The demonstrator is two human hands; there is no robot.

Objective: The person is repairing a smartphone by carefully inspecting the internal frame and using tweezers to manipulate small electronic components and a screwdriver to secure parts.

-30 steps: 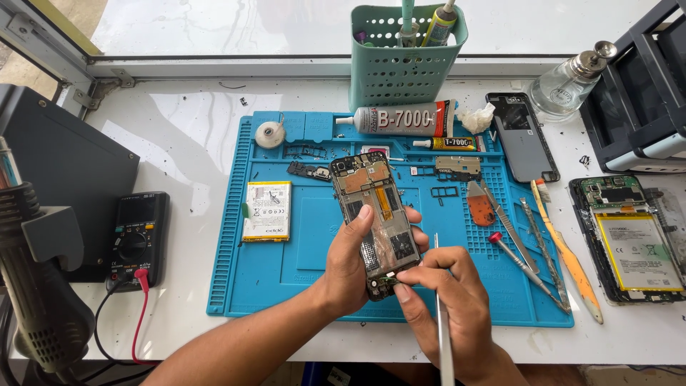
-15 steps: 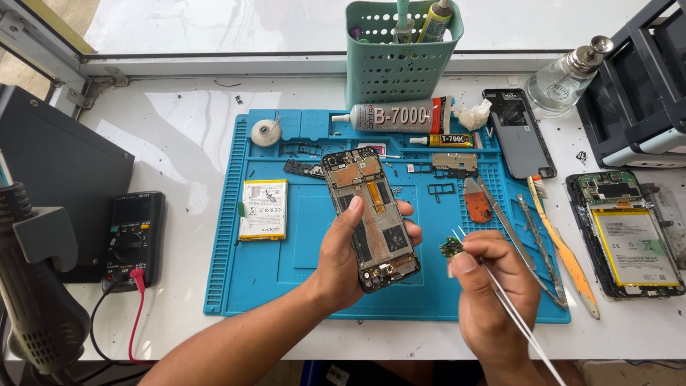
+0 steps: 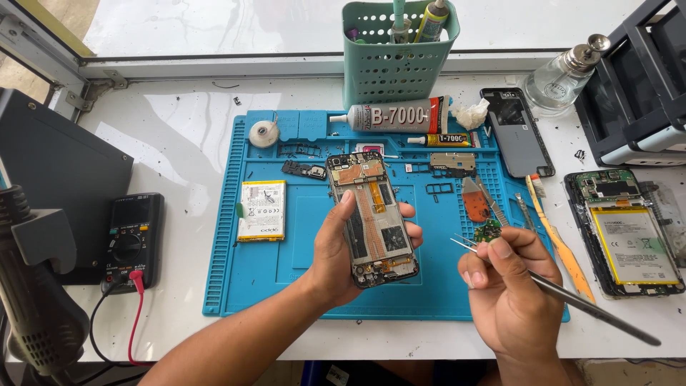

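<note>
opened phone, back off and boards showing, gripped in left hand above the middle of the blue mat; thumb up one long side, fingertips wrapped round the other, so the bare inside faces up and stays level for close work. lifted off the mat, apparently to bring the lower end nearer the eyes and the tool.

right hand closed round metal tweezers, over the mat's right part and apart from the phone. tips pointing toward the phone's right side, long handle trailing off past the mat's near right corner. small green circuit piece just above the thumb; held or merely lying on the mat behind, cannot tell.

loose battery on the mat's left part, well apart from both hands. glue tubes along the mat's far edge, small metal parts and brackets between them and the phone. spare tools on the mat's right part, crowded close to the right hand, so little room there for a sweep of the wrist. back cover over the mat's far right corner, second opened phone off the mat to the right. multimeter off the mat's left edge.

widest open stretch: mat's near left part, under the left forearm.
</note>
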